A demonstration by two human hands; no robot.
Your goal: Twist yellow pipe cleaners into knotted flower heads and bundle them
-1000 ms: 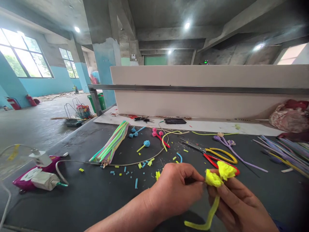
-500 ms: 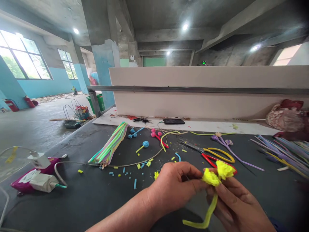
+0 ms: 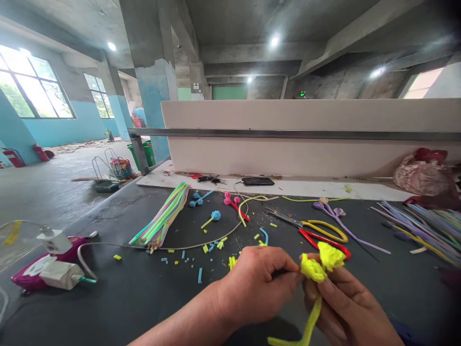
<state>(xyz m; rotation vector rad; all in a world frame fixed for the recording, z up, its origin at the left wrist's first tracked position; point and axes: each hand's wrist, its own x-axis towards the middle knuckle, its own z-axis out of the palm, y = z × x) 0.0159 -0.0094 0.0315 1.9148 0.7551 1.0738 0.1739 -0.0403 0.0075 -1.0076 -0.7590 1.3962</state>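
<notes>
Both my hands work a yellow pipe cleaner [image 3: 319, 263] low in the middle of the view, above a dark table [image 3: 118, 288]. Its top is coiled into two fuzzy balls and its stem hangs down and bends left. My left hand [image 3: 259, 283] pinches the coiled top from the left, fingers curled. My right hand [image 3: 345, 302] holds the stem and the coils from below, thumb and fingers pressed around them. Red and yellow scissors [image 3: 317, 229] lie just beyond my hands.
A bundle of coloured pipe cleaners [image 3: 163, 218] lies left of centre, another bundle [image 3: 425, 226] at the right. Small cut bits, blue [image 3: 216, 216] and pink [image 3: 232, 201] finished pieces, a purple piece [image 3: 336, 216], a glue gun [image 3: 43, 266] with cord, a phone [image 3: 257, 181].
My hands and the yellow pipe cleaner have shifted slightly left and lower in view; the left fingers have closed tighter on the coiled top. The stem's lower end now runs off the bottom edge.
</notes>
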